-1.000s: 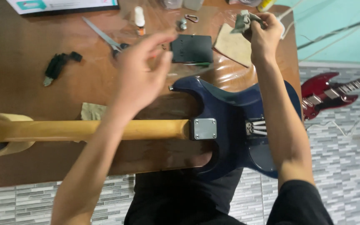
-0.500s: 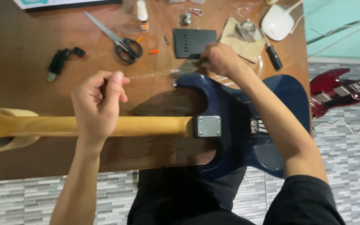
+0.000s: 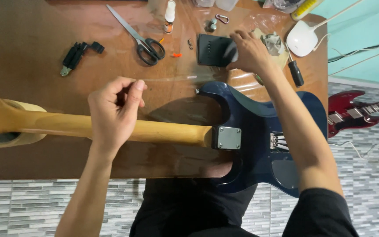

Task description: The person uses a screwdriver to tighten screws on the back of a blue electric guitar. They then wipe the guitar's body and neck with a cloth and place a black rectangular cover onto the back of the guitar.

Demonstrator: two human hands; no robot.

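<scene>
The right hand (image 3: 251, 52) reaches to the far side of the tabletop (image 3: 31, 48), fingers spread and laid on the black plate (image 3: 213, 49); it does not clearly grip it. The left hand (image 3: 115, 109) hovers above the neck (image 3: 110, 127), thumb and forefinger pressed together; whether they pinch anything I cannot tell. The guitar (image 3: 251, 127) lies face down across the near edge, its body overhanging at the right corner. Its spring cavity (image 3: 279, 141) is open, so the plate is off and not yet refitted. Beside the plate lie small screws (image 3: 190, 44) and an orange bit (image 3: 176, 55). Scissors (image 3: 143, 39) and a bottle (image 3: 169, 16) sit further left, a screwdriver (image 3: 294, 70) to the right.
</scene>
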